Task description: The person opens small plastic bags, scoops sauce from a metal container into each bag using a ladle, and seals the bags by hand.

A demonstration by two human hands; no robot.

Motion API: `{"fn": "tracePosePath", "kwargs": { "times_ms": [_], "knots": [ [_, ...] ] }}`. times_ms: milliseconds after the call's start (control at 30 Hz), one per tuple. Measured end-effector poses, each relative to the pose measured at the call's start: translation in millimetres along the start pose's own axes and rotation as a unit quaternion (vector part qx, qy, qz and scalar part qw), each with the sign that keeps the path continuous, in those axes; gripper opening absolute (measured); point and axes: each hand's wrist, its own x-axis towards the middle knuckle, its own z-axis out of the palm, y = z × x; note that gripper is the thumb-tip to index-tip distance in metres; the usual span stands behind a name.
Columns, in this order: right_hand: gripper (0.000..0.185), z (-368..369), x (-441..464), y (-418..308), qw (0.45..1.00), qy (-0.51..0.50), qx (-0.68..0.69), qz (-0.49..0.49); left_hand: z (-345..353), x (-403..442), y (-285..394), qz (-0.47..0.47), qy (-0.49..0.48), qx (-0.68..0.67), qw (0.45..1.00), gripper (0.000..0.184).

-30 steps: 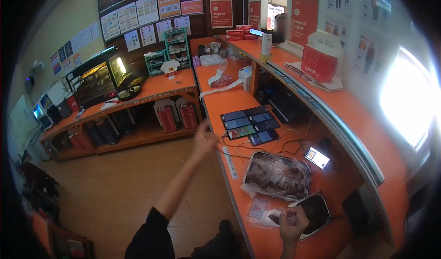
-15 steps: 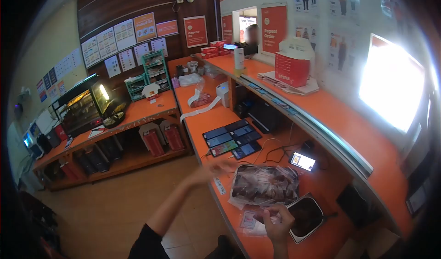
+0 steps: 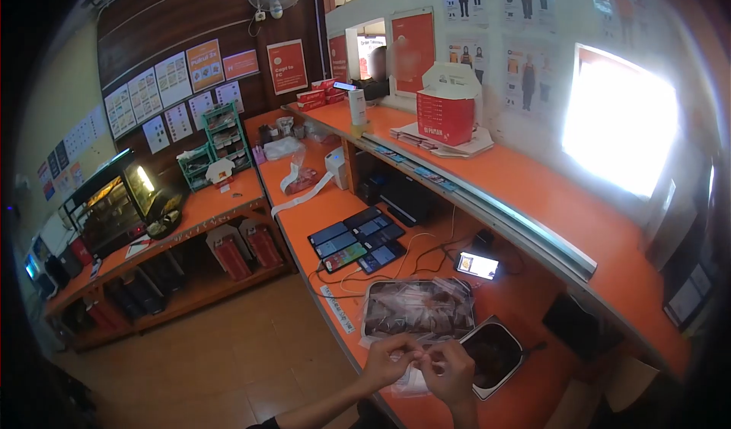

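My left hand (image 3: 390,362) and my right hand (image 3: 449,369) meet above the front of the orange counter, fingertips pinched together. Between them is a small clear plastic bag, mostly hidden by the fingers. Just beyond, a tray (image 3: 368,316) is heaped with small clear plastic packets (image 3: 419,306) of something dark brown. Beside my right hand stands a rectangular metal container (image 3: 520,359) with dark contents and a handle sticking out at its right. Clear plastic bags (image 3: 410,383) lie on the counter beneath my hands.
Several phones (image 3: 356,239) lie in a block on the counter, and a lit phone (image 3: 477,265) sits among cables. A receipt printer (image 3: 336,168) trails paper. On the raised shelf stands a red box (image 3: 445,117). A display warmer (image 3: 114,200) is at left; a person (image 3: 377,67) is beyond the opening.
My left hand has come from over the counter's left edge to meet my right hand, and now pinches too. The right hand keeps its grip. The view has shifted right.
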Motion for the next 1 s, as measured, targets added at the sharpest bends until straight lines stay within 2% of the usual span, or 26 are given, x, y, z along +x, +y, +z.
{"fn": "tracePosePath", "kwargs": {
  "times_ms": [67, 133, 200, 267, 300, 333, 400, 467, 533, 600, 667, 700, 733, 767, 800, 867, 900, 967, 1000],
  "knots": [
    [0.014, 4.1, -1.3, 9.3, 0.999, -0.005, -0.017, -0.036, 3.4, -3.6, -3.0, 0.038, 0.054, 0.076, 0.995, 0.005],
    [0.014, 3.5, -3.8, 9.4, 0.997, -0.015, -0.036, -0.070, 1.7, -4.8, -3.7, 0.037, 0.072, 0.099, 0.992, 0.006],
    [0.013, -1.4, -6.5, 4.0, 0.999, 0.006, -0.024, -0.047, -4.3, -3.1, -1.2, 0.039, 0.091, 0.119, 0.988, 0.007],
    [0.011, -11.2, -17.6, 7.9, 0.999, 0.015, -0.031, -0.024, -15.9, 2.9, 6.9, -0.003, 0.087, 0.135, 0.987, 0.006],
    [0.010, -17.2, -24.5, 11.7, 0.999, 0.023, -0.036, -0.003, -14.8, 4.3, 8.7, 0.037, 0.093, 0.162, 0.982, 0.004],
    [0.010, -23.6, -31.5, 16.5, 0.999, 0.021, -0.038, -0.003, -16.9, 6.3, 1.5, 0.037, 0.094, 0.161, 0.982, 0.004],
    [0.007, -35.6, -40.4, 24.4, 0.996, 0.061, -0.030, 0.062, -25.4, 16.4, -25.3, 0.038, 0.129, 0.109, 0.985, 0.005],
    [0.004, -29.9, -47.2, 19.6, 0.994, 0.030, -0.014, 0.103, -19.8, 28.3, -30.5, -0.003, 0.102, 0.092, 0.990, 0.011],
    [0.013, -9.0, -61.3, 38.5, 0.990, -0.084, -0.032, 0.112, -4.8, 54.2, -24.2, 0.035, 0.136, 0.201, 0.970, 0.016],
    [0.018, 14.7, -77.8, 68.4, 0.978, -0.132, -0.081, 0.141, 0.6, 81.2, -54.2, 0.028, 0.148, 0.204, 0.967, 0.019],
    [0.018, 39.1, -100.9, 109.0, 0.955, -0.109, -0.267, 0.066, 1.3, 89.4, -75.5, 0.025, 0.162, 0.207, 0.965, 0.023],
    [0.019, 48.9, -109.1, 121.4, 0.947, -0.108, -0.281, 0.107, 2.9, 88.1, -82.6, 0.086, 0.197, 0.272, 0.938, 0.024],
    [0.019, 52.2, -111.6, 124.0, 0.948, -0.106, -0.282, 0.101, 4.9, 86.5, -84.1, 0.147, 0.231, 0.334, 0.902, 0.025],
    [0.019, 55.0, -113.7, 127.5, 0.949, -0.082, -0.283, 0.107, 1.9, 75.9, -85.7, 0.108, 0.195, 0.358, 0.907, 0.031],
    [0.019, 56.4, -115.5, 130.3, 0.950, -0.059, -0.283, 0.114, 1.0, 65.4, -81.1, 0.110, 0.198, 0.358, 0.906, 0.031],
    [0.016, 60.1, -119.7, 136.3, 0.958, -0.037, -0.268, 0.097, -0.3, 37.3, -70.5, 0.079, 0.153, 0.265, 0.949, 0.028],
    [0.013, 59.8, -120.7, 135.6, 0.966, -0.018, -0.230, 0.115, -2.2, 20.9, -68.4, 0.074, 0.155, 0.268, 0.948, 0.028],
    [0.011, 60.0, -119.9, 130.4, 0.973, -0.002, -0.189, 0.132, -5.4, -7.8, -66.4, 0.011, 0.061, 0.240, 0.969, 0.021],
    [0.009, 57.9, -118.2, 124.0, 0.977, 0.039, -0.168, 0.126, -4.6, -21.0, -64.9, 0.011, 0.065, 0.242, 0.968, 0.021]
  ]
}}
